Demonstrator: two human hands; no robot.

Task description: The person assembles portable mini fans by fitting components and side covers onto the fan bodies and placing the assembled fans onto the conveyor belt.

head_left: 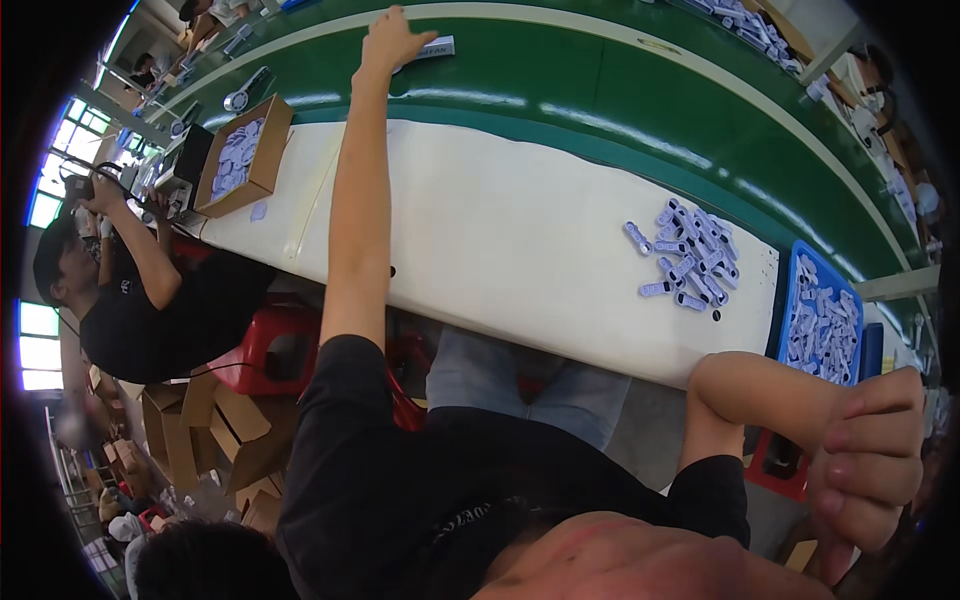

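My left arm stretches far across the table, and my left hand (392,42) is over the green conveyor belt, thumb out and fingers apart. Just right of its thumb lies a small pale printed box (436,47); whether they touch I cannot tell. My right hand (868,460) is raised close at the lower right, elbow bent, its fingers curled into a fist with nothing showing in them. A loose pile of small white-and-lilac plastic parts with dark ends (695,250) lies on the right of the white tabletop (500,220).
A blue crate (850,300) of similar parts stands at the table's right end. At the left are a cardboard box (265,160) of pale parts, a handheld fan (247,90) on the belt and a co-worker (150,300) beside a red stool (275,345). Open cartons (215,425) stand on the floor.
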